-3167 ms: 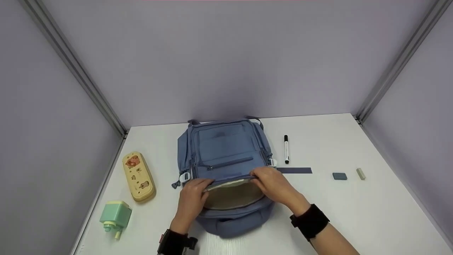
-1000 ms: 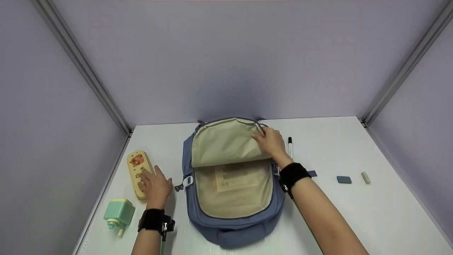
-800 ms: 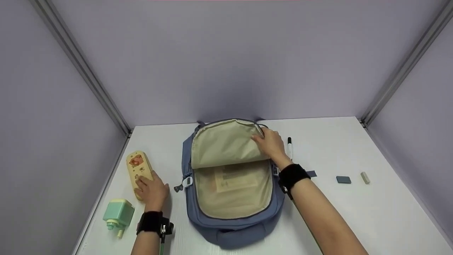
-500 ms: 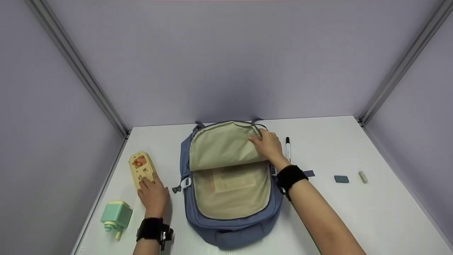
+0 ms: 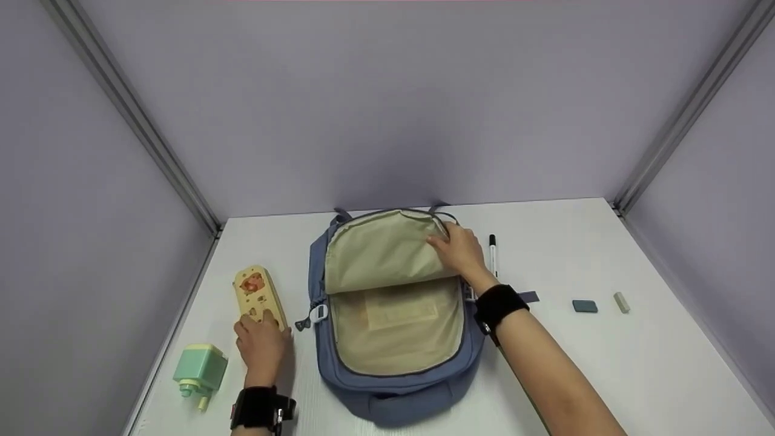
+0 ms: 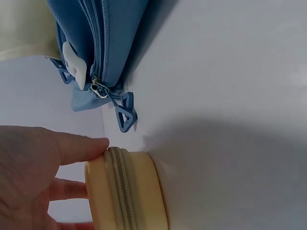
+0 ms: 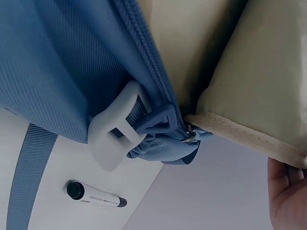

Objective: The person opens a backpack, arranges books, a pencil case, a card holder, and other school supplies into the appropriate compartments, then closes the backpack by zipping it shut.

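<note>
A blue backpack [image 5: 402,402] lies on the table with its front flap [image 5: 381,251] folded back, showing a beige lining and an inner pocket. My right hand [image 5: 461,248] grips the flap's right edge; in the right wrist view its fingers [image 7: 288,191] curl at the flap's rim. To the left, a yellow pencil case [image 5: 257,293] with cartoon prints lies under my left hand [image 5: 260,345]. The left wrist view has the thumb [image 6: 81,147] against one edge of the case, beside its zipper, with other fingers over its printed top, partly hidden.
A green and yellow pencil sharpener [image 5: 201,368] with a crank stands left of my left wrist. Right of the backpack lie a marker [image 5: 493,254], a strap end [image 5: 528,297], a dark blue block [image 5: 585,306] and a small pale stick [image 5: 622,302]. Walls enclose the table.
The flap went from nearly covering the compartment to folded back, in my right hand. My left hand left the bag, reached the pencil case and shifted it slightly right and nearer.
</note>
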A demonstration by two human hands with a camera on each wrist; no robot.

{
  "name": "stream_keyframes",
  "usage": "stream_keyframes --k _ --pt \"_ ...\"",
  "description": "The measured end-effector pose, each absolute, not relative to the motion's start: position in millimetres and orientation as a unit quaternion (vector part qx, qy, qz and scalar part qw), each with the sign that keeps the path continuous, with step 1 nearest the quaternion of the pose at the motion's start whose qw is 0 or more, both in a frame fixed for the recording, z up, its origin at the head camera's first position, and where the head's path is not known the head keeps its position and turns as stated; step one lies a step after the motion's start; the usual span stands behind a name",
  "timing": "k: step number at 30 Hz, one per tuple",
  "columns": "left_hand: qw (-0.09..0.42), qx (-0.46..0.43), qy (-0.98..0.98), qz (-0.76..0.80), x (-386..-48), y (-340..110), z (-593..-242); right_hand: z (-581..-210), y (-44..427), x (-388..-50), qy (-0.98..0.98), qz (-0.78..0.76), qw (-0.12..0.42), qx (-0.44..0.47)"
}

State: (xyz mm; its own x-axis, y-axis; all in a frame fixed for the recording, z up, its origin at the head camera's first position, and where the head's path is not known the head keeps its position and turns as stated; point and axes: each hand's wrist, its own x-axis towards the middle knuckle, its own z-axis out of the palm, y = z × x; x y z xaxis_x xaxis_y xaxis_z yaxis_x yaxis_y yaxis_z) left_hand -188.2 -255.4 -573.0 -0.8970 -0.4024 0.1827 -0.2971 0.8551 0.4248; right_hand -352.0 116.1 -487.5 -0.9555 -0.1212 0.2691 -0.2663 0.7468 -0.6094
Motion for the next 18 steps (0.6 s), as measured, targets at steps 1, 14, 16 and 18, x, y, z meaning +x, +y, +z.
stream_keyframes --k 1,14,16,18 --pt "0.126 0.193 -0.951 -0.207 -187.5 -256.5 -573.1 -487.4 116.2 -352.1 -0.929 0.339 0.105 0.106" --pt "0.095 0.217 -0.939 -0.248 -184.4 -260.3 -569.7 -486.5 115.2 -354.5 -0.929 0.341 0.099 0.101" --pt "0.089 0.217 -0.938 -0.254 -184.9 -260.4 -567.1 -486.8 115.6 -354.6 -0.929 0.342 0.101 0.102" --pt "0.081 0.216 -0.938 -0.258 -185.5 -260.5 -565.1 -487.1 116.3 -354.5 -0.927 0.345 0.104 0.103"
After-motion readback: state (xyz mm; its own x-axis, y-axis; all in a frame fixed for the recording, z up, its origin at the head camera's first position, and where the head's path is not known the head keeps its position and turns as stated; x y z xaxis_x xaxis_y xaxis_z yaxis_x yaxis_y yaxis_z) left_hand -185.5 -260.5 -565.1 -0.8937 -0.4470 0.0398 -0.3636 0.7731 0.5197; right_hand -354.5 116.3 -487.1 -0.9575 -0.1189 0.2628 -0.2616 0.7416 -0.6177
